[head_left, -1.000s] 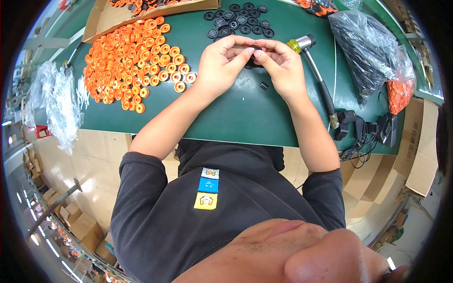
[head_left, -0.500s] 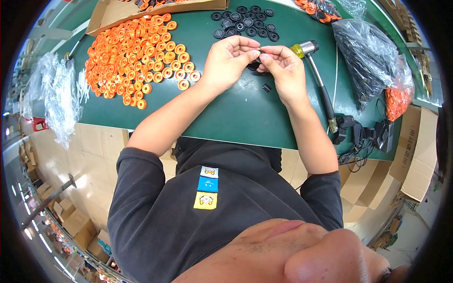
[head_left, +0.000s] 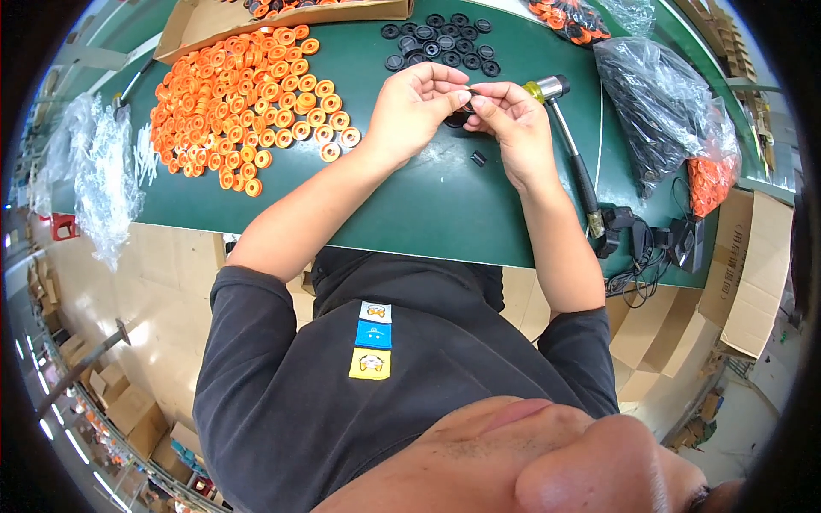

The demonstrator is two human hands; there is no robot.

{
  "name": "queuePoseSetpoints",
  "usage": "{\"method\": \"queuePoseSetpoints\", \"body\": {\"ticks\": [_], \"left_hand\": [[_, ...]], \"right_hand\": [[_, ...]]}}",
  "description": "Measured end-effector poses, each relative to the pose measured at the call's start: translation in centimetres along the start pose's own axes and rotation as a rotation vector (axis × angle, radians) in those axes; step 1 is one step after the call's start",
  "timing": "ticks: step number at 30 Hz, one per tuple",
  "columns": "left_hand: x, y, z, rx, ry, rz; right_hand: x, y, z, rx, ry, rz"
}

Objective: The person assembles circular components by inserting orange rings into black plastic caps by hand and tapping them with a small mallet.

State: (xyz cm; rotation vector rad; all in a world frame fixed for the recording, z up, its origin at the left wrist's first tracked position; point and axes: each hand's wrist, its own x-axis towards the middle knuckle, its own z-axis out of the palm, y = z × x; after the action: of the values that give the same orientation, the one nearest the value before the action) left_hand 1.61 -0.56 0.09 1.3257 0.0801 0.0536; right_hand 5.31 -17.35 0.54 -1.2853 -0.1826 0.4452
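Over the green table, my left hand and my right hand meet with their fingertips pinched together. Between them is a small dark round part, mostly covered by the fingers. Just under the fingertips a black disc shows in part. A small black block lies on the table near my right wrist. To the right of my right hand is a mallet with a yellow and black head. Beyond my hands sit several black wheel-shaped discs.
A large heap of orange wheel-shaped parts spreads on the left, before a cardboard tray. Bags of black parts and orange parts lie at right, near cables. Crumpled clear plastic hangs off the left edge.
My hands stay pinched together around the small part, with only slight finger movement. The whole view has shifted a little; the things on the table lie as before.
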Motion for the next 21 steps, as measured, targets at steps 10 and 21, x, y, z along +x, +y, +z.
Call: {"method": "queuePoseSetpoints", "body": {"ticks": [10, 21], "left_hand": [[0.0, -0.3, 0.5, -0.04, -0.015, 0.0], [-2.1, 0.5, 1.1, 0.804, -0.338, 0.391]], "right_hand": [[-0.4, 0.8, 0.2, -0.03, 0.039, -0.141], [-4.0, -4.7, -6.2, -1.393, 0.233, -0.354]]}}
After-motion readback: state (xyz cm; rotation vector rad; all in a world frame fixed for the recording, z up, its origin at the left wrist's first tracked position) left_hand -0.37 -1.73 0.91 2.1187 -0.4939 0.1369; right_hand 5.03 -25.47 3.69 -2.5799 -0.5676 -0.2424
